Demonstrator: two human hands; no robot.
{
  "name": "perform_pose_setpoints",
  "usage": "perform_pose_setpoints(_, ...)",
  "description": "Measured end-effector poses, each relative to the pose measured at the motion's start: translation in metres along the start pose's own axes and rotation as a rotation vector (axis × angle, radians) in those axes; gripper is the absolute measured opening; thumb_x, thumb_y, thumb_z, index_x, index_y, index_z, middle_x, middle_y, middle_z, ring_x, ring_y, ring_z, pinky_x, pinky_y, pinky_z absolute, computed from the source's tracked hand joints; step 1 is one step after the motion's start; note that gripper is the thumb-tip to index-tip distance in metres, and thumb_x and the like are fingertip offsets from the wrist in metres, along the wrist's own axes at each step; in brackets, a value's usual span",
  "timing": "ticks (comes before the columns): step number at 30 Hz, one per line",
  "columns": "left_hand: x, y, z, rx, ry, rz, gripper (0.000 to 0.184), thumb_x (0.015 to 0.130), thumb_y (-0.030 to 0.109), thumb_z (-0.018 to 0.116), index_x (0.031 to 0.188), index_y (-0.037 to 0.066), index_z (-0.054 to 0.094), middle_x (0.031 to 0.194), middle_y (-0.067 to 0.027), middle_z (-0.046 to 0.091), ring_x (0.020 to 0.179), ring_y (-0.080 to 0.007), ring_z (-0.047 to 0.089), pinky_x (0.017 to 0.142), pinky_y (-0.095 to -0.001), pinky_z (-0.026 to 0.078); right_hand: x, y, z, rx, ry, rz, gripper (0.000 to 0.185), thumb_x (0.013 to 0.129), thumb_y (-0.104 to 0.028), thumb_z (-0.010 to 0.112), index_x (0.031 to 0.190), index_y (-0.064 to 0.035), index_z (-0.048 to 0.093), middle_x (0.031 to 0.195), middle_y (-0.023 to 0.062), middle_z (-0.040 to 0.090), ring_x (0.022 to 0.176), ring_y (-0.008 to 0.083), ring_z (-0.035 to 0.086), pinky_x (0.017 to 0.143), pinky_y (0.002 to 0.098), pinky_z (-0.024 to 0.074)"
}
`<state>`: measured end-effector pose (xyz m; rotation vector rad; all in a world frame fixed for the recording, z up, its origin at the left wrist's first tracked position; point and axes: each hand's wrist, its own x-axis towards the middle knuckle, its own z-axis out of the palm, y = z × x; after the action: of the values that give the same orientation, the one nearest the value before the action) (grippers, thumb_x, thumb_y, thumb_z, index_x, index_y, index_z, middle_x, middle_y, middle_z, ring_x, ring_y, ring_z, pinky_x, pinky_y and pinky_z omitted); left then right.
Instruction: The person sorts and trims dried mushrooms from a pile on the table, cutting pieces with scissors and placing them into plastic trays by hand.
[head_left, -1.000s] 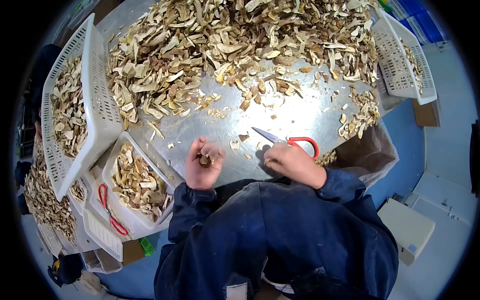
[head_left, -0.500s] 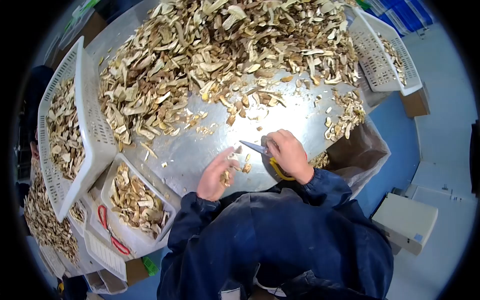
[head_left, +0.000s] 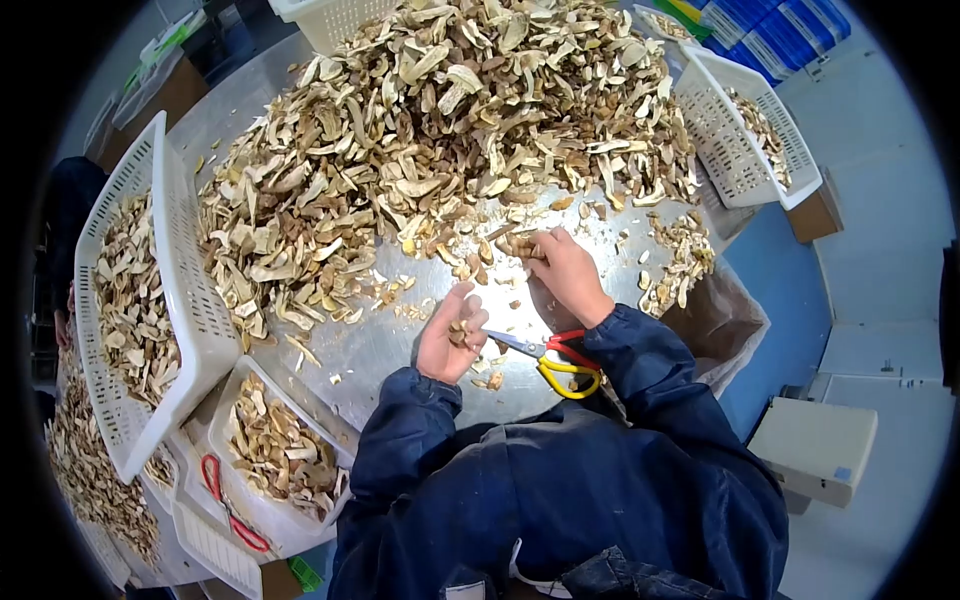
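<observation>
My left hand (head_left: 449, 340) is curled around small dried mushroom pieces (head_left: 459, 332) above the metal table. Farther forward, my right hand (head_left: 574, 278) has its fingertips closed on a brown dried mushroom slice (head_left: 515, 246) at the near edge of the heap. Between my hands and body lie scissors (head_left: 548, 359) with one red and one yellow handle, their blades pointing toward my left hand. A large pile of dried mushroom slices (head_left: 420, 150) covers the far part of the metal table (head_left: 400, 345). Loose crumbs are scattered near my fingers.
On the left stand a white perforated basket (head_left: 166, 300) and a tray (head_left: 345, 457) of slices, with red-handled scissors (head_left: 228, 505) beside it. Another white basket (head_left: 735, 130) is at far right. A lined bin (head_left: 735, 310) stands beside the table's right edge.
My right hand has let go of the red-and-yellow scissors, now on the table, and moved forward to the slices. My left hand has shifted slightly, still with mushroom pieces.
</observation>
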<state>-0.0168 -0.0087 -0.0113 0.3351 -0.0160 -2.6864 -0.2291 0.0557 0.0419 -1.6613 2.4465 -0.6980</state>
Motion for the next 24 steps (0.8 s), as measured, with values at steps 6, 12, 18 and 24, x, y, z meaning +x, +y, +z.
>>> perform_pose_setpoints(6,-0.007,0.009,0.012,0.311,0.002,-0.018,0.029,0.093,0.016,0.050,0.121,0.007,0.049,0.093,-0.0012,0.050,0.075,-0.0086,0.042,0.055,-0.0188,0.034,-0.011,0.021,-0.008,0.985,-0.243,0.414,0.029,0.086,-0.003,0.057,0.115,-0.0012,0.057,0.092,0.0017,0.058,0.074,0.0099,0.054,0.065,0.0256,0.0453)
perform_pose_setpoints(12,-0.010,0.010,0.023,0.489,-0.030,-0.081,0.043,0.093,0.017,0.049,0.134,0.006,0.040,0.108,-0.0047,0.053,0.085,-0.0086,0.047,0.062,-0.0188,0.038,-0.019,-0.008,-0.016,1.334,-0.296,0.338,0.029,0.087,0.000,0.055,0.116,0.0002,0.055,0.086,0.0014,0.057,0.076,0.0103,0.053,0.071,0.0240,0.0442)
perform_pose_setpoints(18,-0.012,0.007,0.028,0.479,0.006,-0.120,0.042,0.096,0.017,0.045,0.135,0.005,0.039,0.109,-0.0059,0.055,0.086,-0.0085,0.049,0.063,-0.0182,0.040,-0.021,-0.041,-0.028,1.037,-0.385,0.239,0.033,0.086,-0.007,0.059,0.118,-0.0002,0.054,0.088,0.0027,0.062,0.081,0.0083,0.057,0.073,0.0237,0.0464)
perform_pose_setpoints(24,-0.006,0.003,0.012,0.510,0.073,-0.081,0.036,0.096,0.016,0.046,0.130,0.003,0.044,0.088,-0.0039,0.053,0.069,-0.0072,0.043,0.052,-0.0182,0.033,0.013,0.000,-0.012,0.180,-0.125,0.053,0.026,0.077,-0.010,0.061,0.102,-0.0015,0.062,0.077,0.0127,0.064,0.070,0.0265,0.063,0.063,0.0329,0.0492)
